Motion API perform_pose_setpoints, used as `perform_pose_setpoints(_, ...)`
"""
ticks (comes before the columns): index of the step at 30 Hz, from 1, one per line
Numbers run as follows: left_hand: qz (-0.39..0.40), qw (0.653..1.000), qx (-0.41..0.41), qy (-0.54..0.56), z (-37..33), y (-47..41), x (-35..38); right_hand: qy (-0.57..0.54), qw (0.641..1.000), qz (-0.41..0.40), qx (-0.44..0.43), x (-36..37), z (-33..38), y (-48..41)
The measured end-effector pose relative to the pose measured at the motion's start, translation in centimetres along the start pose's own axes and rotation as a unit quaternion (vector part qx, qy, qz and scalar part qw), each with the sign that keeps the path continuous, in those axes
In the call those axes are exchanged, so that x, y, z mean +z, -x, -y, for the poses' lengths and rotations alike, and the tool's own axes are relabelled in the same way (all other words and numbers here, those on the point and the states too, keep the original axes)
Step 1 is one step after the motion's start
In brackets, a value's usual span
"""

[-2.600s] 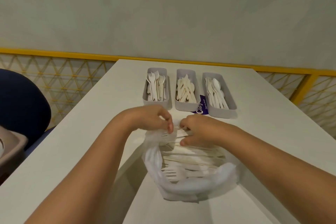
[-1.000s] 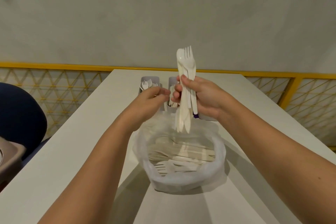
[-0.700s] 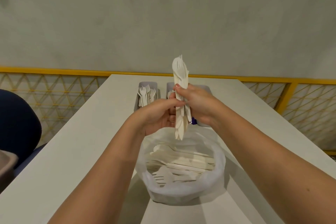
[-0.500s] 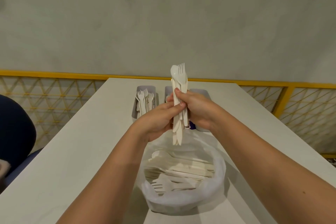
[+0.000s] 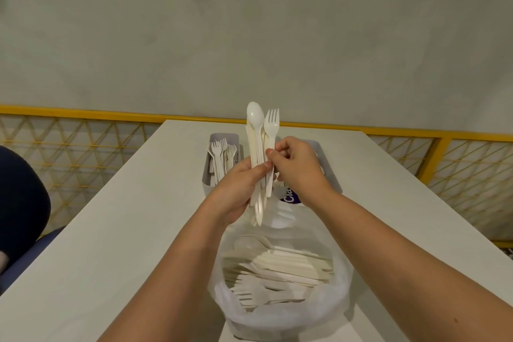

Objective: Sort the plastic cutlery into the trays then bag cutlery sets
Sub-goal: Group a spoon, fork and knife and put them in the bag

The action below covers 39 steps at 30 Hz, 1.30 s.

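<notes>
Hands, left [image 5: 236, 189] and right [image 5: 298, 172], around cutlery [image 5: 256, 130]

Not down at the rim of the bag [image 5: 277, 319] anymore, up mid-frame now with a bundle of cutlery [image 5: 254, 147] held upright over it. Swapped grips too: passed the bunch from the right hand [image 5: 298, 168] over to the left hand [image 5: 237, 189]. Kept only a pinch on the fork [image 5: 271, 126] for the right, and pulled it a bit to the right of the spoon [image 5: 255, 116] instead of tight against it like half a second back.
</notes>
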State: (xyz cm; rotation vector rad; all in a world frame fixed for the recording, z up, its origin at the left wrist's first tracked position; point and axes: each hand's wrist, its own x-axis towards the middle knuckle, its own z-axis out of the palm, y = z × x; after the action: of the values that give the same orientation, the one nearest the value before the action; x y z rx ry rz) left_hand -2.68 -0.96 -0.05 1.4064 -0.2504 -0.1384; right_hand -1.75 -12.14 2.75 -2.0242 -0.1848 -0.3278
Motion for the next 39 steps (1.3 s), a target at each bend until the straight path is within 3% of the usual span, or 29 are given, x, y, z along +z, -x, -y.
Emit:
perform_pose_setpoints(7,-0.041,0.998,-0.015,0.036,0.2,-0.3,-0.2,-0.087,0.992,0.014,0.09,-0.2,0.3,-0.2)
perform_pose_setpoints(12,-0.078,0.992,-0.058,0.085,0.1,-0.6,-1.2,-0.152,0.978,-0.035,0.141,-2.7,-0.8,-2.6)
perform_pose_setpoints(18,-0.115,0.972,-0.122,0.163,0.0,-1.1,-3.8,-0.068,0.973,0.011,0.221,-2.3,-3.7,-6.0)
perform_pose_setpoints(25,-0.135,0.956,-0.08,0.248,-1.7,-0.6,-7.2,0.081,0.97,0.163,0.164,3.3,-2.5,-7.3)
perform_pose_setpoints(29,-0.121,0.954,-0.076,0.262,-1.7,-0.3,-7.6,0.124,0.962,0.192,0.148,6.7,-1.2,-7.7)
perform_pose_setpoints(34,-0.112,0.961,-0.063,0.243,-1.5,-0.5,-7.2,0.13,0.966,0.18,0.134,8.3,-0.3,-7.7)
perform_pose_setpoints(39,-0.116,0.971,-0.062,0.197,-1.1,-0.5,-6.9,-0.019,0.996,0.087,0.013,7.3,0.7,-6.9)
